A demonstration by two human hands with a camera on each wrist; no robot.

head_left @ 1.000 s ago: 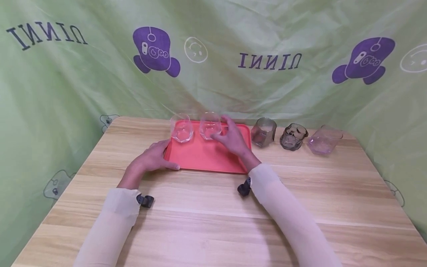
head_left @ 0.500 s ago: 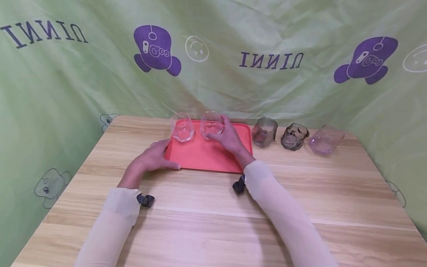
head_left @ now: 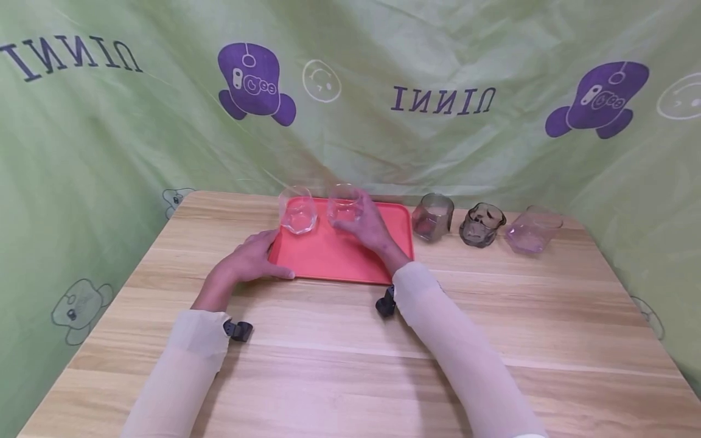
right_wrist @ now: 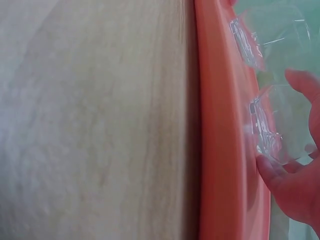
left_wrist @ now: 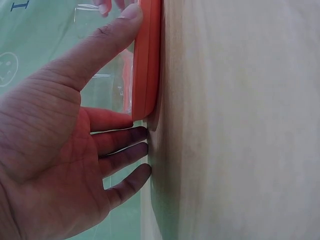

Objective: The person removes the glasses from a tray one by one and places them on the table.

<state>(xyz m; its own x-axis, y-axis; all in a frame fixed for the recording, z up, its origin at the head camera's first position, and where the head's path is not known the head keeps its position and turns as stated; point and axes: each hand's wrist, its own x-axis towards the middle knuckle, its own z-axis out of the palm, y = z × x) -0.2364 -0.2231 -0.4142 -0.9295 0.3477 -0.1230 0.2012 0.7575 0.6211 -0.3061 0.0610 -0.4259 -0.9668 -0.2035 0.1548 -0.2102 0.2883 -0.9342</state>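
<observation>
A red tray [head_left: 334,258] lies on the wooden table with two clear drinking glasses standing on it. My right hand [head_left: 370,228] holds the right-hand clear glass [head_left: 339,210], its thumb at the near side and its fingers around the far side. The other clear glass [head_left: 298,216] stands upright near the tray's back left corner, apart from the held one. At the tray's front left corner is my left hand [head_left: 249,258]. In the left wrist view its thumb [left_wrist: 112,37] touches the tray's rim, and the straight fingers [left_wrist: 122,142] reach past the corner to the table.
Right of the tray, a grey glass [head_left: 432,219], a dark wavy glass [head_left: 482,225] and a tilted-looking purple glass [head_left: 533,231] form a row. Behind the table [head_left: 306,365] hangs a green printed curtain [head_left: 350,146].
My right hand has moved slightly left and closed in around the right-hand clear glass. The glass stays in nearly the same spot. My left hand has kept its place at the tray corner.
</observation>
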